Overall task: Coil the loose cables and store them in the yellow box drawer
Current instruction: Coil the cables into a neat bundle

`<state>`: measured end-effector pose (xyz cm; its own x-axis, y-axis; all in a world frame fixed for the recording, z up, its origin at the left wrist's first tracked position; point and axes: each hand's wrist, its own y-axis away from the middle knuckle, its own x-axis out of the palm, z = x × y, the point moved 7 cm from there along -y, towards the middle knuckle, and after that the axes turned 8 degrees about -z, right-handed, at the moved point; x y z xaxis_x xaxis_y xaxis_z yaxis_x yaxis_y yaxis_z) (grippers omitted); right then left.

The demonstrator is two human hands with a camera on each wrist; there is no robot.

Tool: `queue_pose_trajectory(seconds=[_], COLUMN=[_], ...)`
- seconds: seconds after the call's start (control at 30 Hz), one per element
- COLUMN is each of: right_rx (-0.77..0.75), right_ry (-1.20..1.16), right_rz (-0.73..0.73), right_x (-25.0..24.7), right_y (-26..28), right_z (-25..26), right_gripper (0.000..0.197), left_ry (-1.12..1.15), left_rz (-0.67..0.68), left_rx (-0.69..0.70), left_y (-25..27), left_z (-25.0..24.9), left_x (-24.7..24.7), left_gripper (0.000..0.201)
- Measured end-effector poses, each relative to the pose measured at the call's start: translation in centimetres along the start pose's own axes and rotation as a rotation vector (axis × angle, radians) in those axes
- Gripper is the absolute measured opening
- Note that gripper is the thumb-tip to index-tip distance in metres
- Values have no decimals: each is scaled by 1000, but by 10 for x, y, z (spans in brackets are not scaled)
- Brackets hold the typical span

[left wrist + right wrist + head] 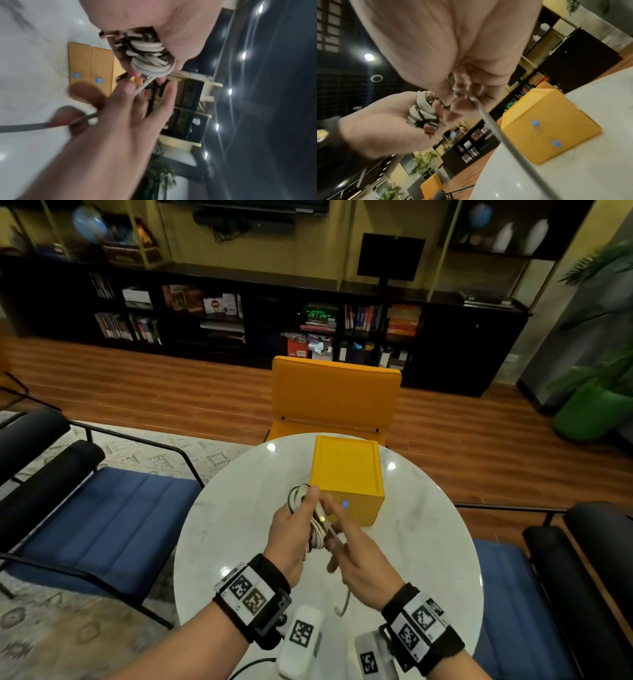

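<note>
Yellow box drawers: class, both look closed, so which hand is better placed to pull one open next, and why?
Probably the right hand: it only pinches the loose cable tail and reaches toward the yellow box front. The left hand grips the coiled bundle.

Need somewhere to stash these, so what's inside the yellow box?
Cannot tell: the yellow box has both drawers shut, hiding the contents. Only the blue pulls show.

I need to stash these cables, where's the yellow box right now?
In the head view, the yellow box sits on the round white table, just beyond both hands.
</note>
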<state>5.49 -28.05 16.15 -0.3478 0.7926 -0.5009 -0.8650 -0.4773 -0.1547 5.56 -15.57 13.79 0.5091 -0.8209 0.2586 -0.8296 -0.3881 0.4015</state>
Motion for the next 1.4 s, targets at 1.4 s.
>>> queue_pose_trajectory(seconds=[1.4], right_rx=[332], right_ry=[-112], right_rz=[-220], right_x=[-38], right_y=[-15], right_z=[-6], right_gripper=[20], left_ry=[-283], left_rz=[390], left_rx=[-84], left_y=[36], left_z=[10], left_x=[2], left_gripper=[21])
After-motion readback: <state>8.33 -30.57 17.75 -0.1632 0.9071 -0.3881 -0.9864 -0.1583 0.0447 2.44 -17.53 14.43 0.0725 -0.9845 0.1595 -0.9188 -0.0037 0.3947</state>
